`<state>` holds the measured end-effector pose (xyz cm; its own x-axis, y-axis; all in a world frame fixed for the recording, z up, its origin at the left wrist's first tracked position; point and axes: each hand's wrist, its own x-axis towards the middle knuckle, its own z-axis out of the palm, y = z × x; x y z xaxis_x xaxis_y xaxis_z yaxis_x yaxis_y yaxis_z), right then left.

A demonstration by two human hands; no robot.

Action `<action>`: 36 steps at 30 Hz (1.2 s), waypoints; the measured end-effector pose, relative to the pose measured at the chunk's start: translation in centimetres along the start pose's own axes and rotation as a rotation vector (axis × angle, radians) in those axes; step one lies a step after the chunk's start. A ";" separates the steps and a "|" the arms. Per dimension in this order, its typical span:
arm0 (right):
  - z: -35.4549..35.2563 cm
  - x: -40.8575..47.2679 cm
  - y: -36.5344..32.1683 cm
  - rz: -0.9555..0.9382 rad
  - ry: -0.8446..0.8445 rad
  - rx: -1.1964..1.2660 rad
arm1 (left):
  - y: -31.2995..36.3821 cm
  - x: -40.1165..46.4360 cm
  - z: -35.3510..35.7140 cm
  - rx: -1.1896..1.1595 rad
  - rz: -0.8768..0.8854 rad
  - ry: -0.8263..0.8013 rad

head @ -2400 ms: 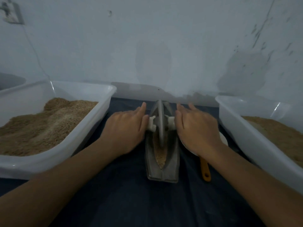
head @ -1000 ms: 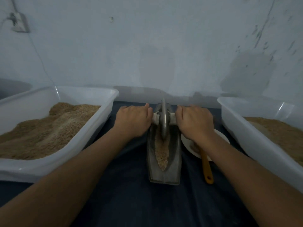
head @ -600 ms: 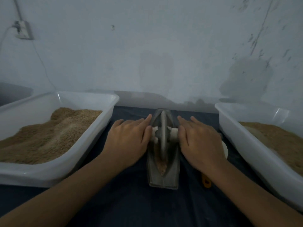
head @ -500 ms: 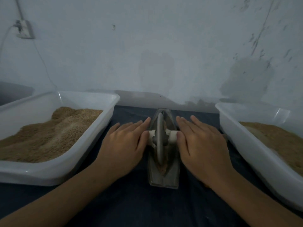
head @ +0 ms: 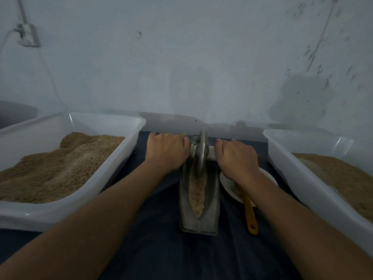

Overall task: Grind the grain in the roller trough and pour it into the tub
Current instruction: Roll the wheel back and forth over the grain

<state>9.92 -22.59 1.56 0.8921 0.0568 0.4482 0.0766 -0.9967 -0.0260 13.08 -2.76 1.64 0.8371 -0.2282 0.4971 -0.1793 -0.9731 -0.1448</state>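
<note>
A grey metal roller trough (head: pixel 210 217) lies lengthways on the dark cloth, with a strip of brown grain (head: pixel 196 194) in its groove. The metal grinding wheel (head: pixel 201 152) stands at the trough's far end on a pale axle. My left hand (head: pixel 166 151) is curled over the axle's left end and my right hand (head: pixel 237 158) over its right end. A white tub (head: pixel 125 126) heaped with brown grain stands to the left. A second white tub (head: pixel 282 156) with grain stands to the right.
A white plate (head: pixel 230 186) lies right of the trough, partly under my right wrist, with an orange-handled utensil (head: pixel 250 217) across it. A pale wall runs close behind, with a socket and cable (head: pixel 28 36) at the upper left.
Both hands have pushed the wheel from the near half of the trough to its far end and curled over the axle. More ground grain is uncovered in the groove, and the plate shows again.
</note>
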 end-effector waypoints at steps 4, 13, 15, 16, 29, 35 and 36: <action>-0.1 -1.9 0.0 -0.022 0.137 0.044 | -0.3 -2.0 0.0 -0.100 0.019 0.089; -2.3 -9.5 -0.1 -0.224 0.279 0.050 | -1.7 -11.0 -2.7 -0.404 0.052 0.093; -2.0 -9.3 0.3 -0.220 0.296 0.079 | -1.3 -10.9 -2.9 -0.337 0.057 0.125; -1.7 -8.8 0.4 -0.201 0.286 0.091 | -1.1 -10.4 -2.8 -0.314 0.057 0.137; -0.6 2.5 -1.7 -0.042 0.125 -0.141 | -1.3 -1.2 1.4 -0.034 0.038 -0.093; -1.3 -4.1 -0.3 -0.188 0.266 -0.021 | -1.3 -6.4 -1.5 -0.257 0.086 0.075; -1.5 -5.3 -0.1 -0.225 0.302 0.001 | -1.3 -7.3 -2.0 -0.323 0.070 0.078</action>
<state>4.48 -22.85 0.54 0.6817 0.2549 0.6858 0.2563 -0.9612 0.1024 6.19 0.14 -0.11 0.7772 -0.2842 0.5614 -0.3995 -0.9122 0.0912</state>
